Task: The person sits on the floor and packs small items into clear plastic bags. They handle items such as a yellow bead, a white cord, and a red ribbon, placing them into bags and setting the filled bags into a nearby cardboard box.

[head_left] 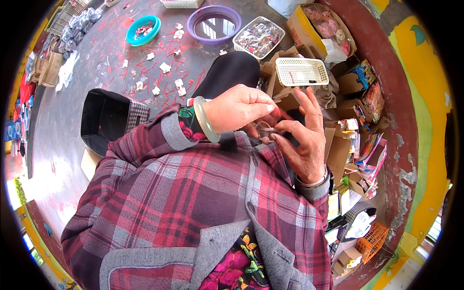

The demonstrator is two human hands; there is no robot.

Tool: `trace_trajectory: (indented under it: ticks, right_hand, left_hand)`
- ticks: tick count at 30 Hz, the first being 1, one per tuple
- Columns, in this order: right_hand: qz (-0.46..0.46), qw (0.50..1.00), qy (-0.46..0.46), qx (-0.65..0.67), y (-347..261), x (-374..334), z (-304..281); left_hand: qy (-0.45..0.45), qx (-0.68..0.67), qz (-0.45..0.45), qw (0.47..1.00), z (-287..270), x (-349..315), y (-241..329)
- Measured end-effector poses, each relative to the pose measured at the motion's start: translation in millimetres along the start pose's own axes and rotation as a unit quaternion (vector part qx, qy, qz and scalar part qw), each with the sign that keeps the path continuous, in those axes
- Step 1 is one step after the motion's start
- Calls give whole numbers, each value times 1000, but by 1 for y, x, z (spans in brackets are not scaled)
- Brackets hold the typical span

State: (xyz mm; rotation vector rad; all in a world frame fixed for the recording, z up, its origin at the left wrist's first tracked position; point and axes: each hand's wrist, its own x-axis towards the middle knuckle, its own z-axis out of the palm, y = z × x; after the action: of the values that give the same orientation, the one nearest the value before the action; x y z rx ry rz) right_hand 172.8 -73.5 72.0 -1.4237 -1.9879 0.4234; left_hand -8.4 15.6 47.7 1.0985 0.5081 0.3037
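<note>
Thin loop (264,129) here, a red piece (280,114) close beside it, cream basket (302,71) beyond; I see it between both hands, right hand's (303,142) thumb and forefinger narrowed at it, left hand (240,108) curled, grip unclear.

A teal basin (151,39) and a purple basin (212,42) stood on the grey floor (58,130); the purple one seemed to hold water, though glare made that uncertain. Just beside it sat a white basket (245,51) full of small items. A cream basket (304,72) lay nearer the maroon wall (403,140), below a carton (304,31) of pink bundles. Further down was an orange crate (373,241). Left, an open black bin (137,115) showed one checked side; grey bags (79,28) were heaped beyond.
</note>
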Motion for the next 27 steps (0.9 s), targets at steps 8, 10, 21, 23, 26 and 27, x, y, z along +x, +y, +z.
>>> trace_trajectory:
  ticks: [8,10,21,23,26,27]
  right_hand:
    - [-17,1000,-13,-12,3,2,3]
    - [0,1000,6,13,6,0,7]
    - [108,980,99,136,3,-3,9]
    - [106,978,101,147,4,-3,9]
    - [109,973,104,178,7,-3,11]
    - [116,971,103,184,7,-3,11]
  left_hand:
    - [-11,21,23,999,1,1,-4]
    - [-12,32,28,999,0,2,-5]
    - [12,-57,-28,998,5,4,-5]
    - [15,-74,-36,996,4,5,-8]
    - [19,-111,-29,993,1,7,-15]
    - [21,-122,-31,992,1,7,-16]
